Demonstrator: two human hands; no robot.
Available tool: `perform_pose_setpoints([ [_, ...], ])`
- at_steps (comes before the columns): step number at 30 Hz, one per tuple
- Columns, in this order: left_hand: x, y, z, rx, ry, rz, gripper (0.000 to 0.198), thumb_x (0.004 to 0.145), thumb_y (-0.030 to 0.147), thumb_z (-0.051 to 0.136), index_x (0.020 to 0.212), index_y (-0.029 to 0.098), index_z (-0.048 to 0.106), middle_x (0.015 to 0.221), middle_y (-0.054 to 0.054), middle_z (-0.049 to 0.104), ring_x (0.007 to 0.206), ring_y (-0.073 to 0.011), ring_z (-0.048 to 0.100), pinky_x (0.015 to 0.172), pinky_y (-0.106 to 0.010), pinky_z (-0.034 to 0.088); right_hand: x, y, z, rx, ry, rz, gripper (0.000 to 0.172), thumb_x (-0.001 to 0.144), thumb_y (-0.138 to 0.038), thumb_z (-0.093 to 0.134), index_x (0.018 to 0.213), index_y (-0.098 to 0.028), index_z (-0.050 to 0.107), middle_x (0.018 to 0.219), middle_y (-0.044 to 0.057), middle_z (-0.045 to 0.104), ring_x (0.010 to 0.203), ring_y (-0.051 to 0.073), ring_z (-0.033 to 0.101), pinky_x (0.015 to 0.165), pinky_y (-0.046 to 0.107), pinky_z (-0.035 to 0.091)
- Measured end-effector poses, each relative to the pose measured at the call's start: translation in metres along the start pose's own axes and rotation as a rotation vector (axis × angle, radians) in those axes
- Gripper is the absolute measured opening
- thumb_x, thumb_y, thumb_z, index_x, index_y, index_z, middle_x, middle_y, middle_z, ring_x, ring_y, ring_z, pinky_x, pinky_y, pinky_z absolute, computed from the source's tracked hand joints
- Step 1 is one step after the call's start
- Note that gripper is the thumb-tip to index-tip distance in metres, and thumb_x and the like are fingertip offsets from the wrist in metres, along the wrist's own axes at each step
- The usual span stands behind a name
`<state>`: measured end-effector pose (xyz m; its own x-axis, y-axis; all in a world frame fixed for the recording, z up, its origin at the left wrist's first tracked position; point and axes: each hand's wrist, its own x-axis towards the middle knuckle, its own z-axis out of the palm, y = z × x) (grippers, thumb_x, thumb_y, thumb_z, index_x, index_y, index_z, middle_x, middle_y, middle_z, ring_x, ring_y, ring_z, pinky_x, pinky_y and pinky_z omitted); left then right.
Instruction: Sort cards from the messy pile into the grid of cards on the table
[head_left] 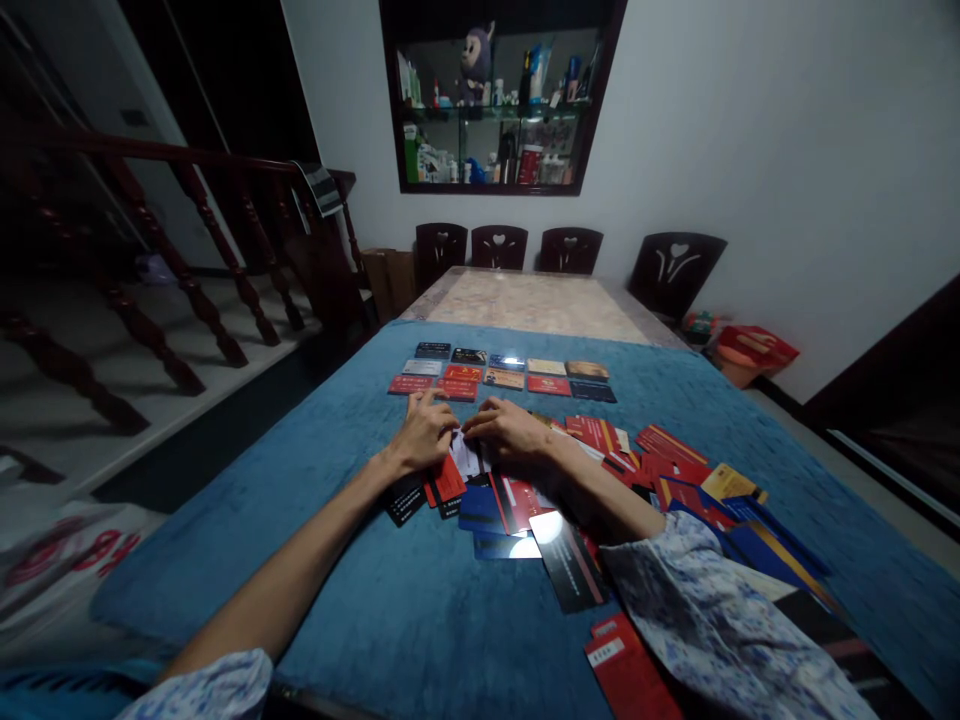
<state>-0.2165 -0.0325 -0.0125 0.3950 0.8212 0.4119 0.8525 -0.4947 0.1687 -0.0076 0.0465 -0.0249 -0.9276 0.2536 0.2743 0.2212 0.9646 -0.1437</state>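
Rows of cards lie flat on the blue cloth [330, 440], among them a red card [410, 384] at the near left and a dark card [593, 391] at the near right. My left hand [426, 432] has curled fingers at the near edge of the red cards; what they hold, if anything, is hidden. Beside it my right hand [508, 428] bends its fingers over a white card [466, 456], and its grip cannot be made out. Loose cards, including a blue card [480, 510] and a black card [405, 500], overlap below the hands.
More mixed cards, such as a yellow card [731, 484], spread under and beyond my right forearm. A red card [630, 668] lies near the front edge. Chairs [571, 250] stand behind the table's bare far end [540, 300]. A wooden railing [187, 270] runs along the left.
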Motion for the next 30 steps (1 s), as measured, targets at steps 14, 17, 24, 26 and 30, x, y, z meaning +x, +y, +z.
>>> perform_pose_setpoints([
  [14,0.0,0.023,0.001,0.045,-0.11,-0.004,0.025,0.085,0.042,0.063,0.088,0.02,0.075,0.101,-0.009,0.067,0.112,-0.031,0.045,0.097,-0.053,0.034,-0.014,0.006,-0.022,-0.061,-0.019,0.069,0.033,0.074,-0.015,0.061,0.104,-0.02,0.074,0.11,0.009,0.07,0.103,0.025,0.051,0.086,0.038,0.042],
  [17,-0.001,0.026,0.0,0.086,-0.138,-0.011,0.033,0.083,0.049,0.063,0.093,0.019,0.073,0.103,-0.01,0.064,0.11,-0.031,0.046,0.097,-0.053,0.035,-0.013,0.008,-0.019,-0.009,-0.01,0.064,0.028,0.076,-0.017,0.062,0.102,-0.017,0.072,0.11,0.009,0.07,0.103,0.024,0.053,0.087,0.036,0.044],
  [24,-0.002,0.028,0.003,0.122,-0.167,-0.024,0.03,0.083,0.042,0.062,0.097,0.018,0.071,0.103,-0.011,0.063,0.11,-0.0316,0.046,0.095,-0.053,0.037,-0.015,0.007,-0.019,-0.011,-0.03,0.086,0.04,0.08,-0.021,0.062,0.12,-0.017,0.068,0.119,0.01,0.069,0.102,0.024,0.054,0.09,0.039,0.043],
  [26,-0.003,0.027,0.002,0.114,-0.164,-0.028,0.027,0.083,0.038,0.062,0.096,0.017,0.072,0.102,-0.012,0.063,0.109,-0.0317,0.047,0.094,-0.053,0.037,-0.015,0.008,-0.018,-0.019,-0.034,0.083,0.039,0.08,-0.021,0.063,0.118,-0.018,0.07,0.119,0.01,0.069,0.102,0.025,0.053,0.09,0.039,0.043],
  [30,-0.005,0.026,-0.001,0.074,-0.142,0.001,0.018,0.081,0.031,0.061,0.086,0.018,0.074,0.096,-0.011,0.067,0.11,-0.0316,0.048,0.095,-0.052,0.036,-0.015,0.009,-0.019,0.002,-0.031,0.075,0.036,0.08,-0.024,0.067,0.116,-0.019,0.072,0.115,0.01,0.069,0.101,0.024,0.054,0.088,0.038,0.043],
])
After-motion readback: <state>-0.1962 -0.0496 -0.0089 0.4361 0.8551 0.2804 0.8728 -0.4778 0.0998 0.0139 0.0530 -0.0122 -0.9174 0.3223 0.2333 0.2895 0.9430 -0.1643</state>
